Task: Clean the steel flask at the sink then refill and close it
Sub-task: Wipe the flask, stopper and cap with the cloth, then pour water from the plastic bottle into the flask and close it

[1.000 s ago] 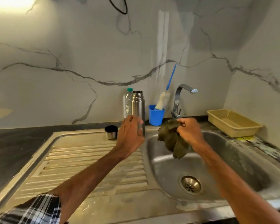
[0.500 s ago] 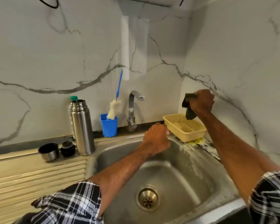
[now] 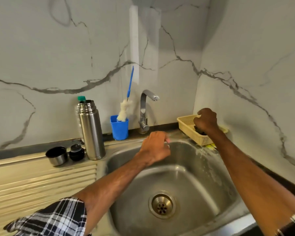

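Two closures, the steel cup lid [image 3: 56, 155] and black stopper [image 3: 76, 152], sit just beside the steel flask [image 3: 91, 132], which stands upright and open on the drainboard [image 3: 41, 181] left of the sink [image 3: 185, 181]. The right hand [image 3: 205, 120] curls its fingers round a dark cloth [image 3: 200, 132] in the yellow basket [image 3: 185, 121]; the left hand [image 3: 154, 147] hangs over the sink, fingers loosely curled, empty. Wiping looks finished; refilling and closing apparently remain.

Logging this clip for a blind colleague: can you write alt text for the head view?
A person's right hand grips a dark cloth in a yellow basket beside the sink; the left hand hangs empty over it. An open steel flask stands at left beside its cup and stopper.
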A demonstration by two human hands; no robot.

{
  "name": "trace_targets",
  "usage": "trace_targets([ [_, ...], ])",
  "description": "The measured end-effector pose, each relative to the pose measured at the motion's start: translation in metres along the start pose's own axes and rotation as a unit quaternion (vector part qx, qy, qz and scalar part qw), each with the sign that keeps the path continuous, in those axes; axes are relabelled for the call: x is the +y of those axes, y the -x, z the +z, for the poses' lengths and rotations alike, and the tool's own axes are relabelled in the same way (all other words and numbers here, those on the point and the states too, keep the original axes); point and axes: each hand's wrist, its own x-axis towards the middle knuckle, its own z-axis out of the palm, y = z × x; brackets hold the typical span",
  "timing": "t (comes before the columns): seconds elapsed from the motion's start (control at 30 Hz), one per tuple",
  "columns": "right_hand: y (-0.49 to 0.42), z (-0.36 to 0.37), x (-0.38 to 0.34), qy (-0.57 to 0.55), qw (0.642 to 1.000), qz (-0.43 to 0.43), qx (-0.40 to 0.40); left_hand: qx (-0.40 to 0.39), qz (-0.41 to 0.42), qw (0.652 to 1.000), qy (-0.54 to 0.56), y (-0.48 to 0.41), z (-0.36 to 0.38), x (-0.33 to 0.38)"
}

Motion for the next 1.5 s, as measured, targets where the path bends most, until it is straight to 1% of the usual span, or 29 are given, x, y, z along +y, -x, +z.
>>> trace_targets([
  [0.07,0.039,-0.005,-0.019,-0.054,0.995,-0.062,0.057,0.002,0.002,1.0,0.017,0.013,-0.015,-0.001],
  [0.1,0.062,-0.006,-0.033,-0.072,0.99,-0.1,0.065,0.008,0.005,1.0,0.017,0.024,-0.025,-0.003],
  [0.17,0.105,-0.002,-0.06,-0.107,0.98,-0.163,0.038,0.031,0.006,0.999,0.016,0.044,-0.044,-0.008],
  [0.23,0.141,0.014,-0.091,-0.138,0.971,-0.194,-0.026,0.065,-0.017,0.998,0.006,0.069,-0.069,-0.023],
  [0.3,0.166,0.035,-0.124,-0.169,0.963,-0.194,-0.075,0.098,-0.058,0.993,-0.012,0.095,-0.097,-0.042],
  [0.37,0.18,0.057,-0.157,-0.204,0.957,-0.177,-0.108,0.121,-0.093,0.988,-0.022,0.119,-0.124,-0.064],
  [0.43,0.188,0.075,-0.187,-0.208,0.953,-0.167,-0.146,0.139,-0.125,0.982,-0.03,0.144,-0.148,-0.081],
  [0.5,0.192,0.091,-0.214,-0.198,0.954,-0.148,-0.171,0.15,-0.139,0.978,-0.038,0.165,-0.169,-0.099],
  [0.7,0.193,0.131,-0.261,-0.197,0.96,-0.106,-0.167,0.181,-0.165,0.968,-0.043,0.209,-0.205,-0.146],
  [0.87,0.191,0.152,-0.272,-0.199,0.967,-0.085,-0.135,0.193,-0.191,0.962,-0.043,0.229,-0.213,-0.172],
  [1.0,0.188,0.153,-0.274,-0.222,0.965,-0.079,-0.118,0.194,-0.189,0.962,-0.023,0.236,-0.214,-0.181],
  [1.1,0.195,0.14,-0.275,-0.228,0.965,-0.096,-0.085,0.201,-0.178,0.963,-0.022,0.242,-0.217,-0.185],
  [1.23,0.214,0.104,-0.277,-0.235,0.955,-0.171,-0.061,0.21,-0.168,0.963,-0.01,0.243,-0.232,-0.188],
  [1.33,0.24,0.088,-0.279,-0.232,0.946,-0.206,-0.097,0.204,-0.154,0.967,0.005,0.251,-0.237,-0.183],
  [1.5,0.295,0.085,-0.298,-0.27,0.919,-0.217,-0.185,0.206,-0.163,0.965,0.014,0.275,-0.256,-0.177],
])
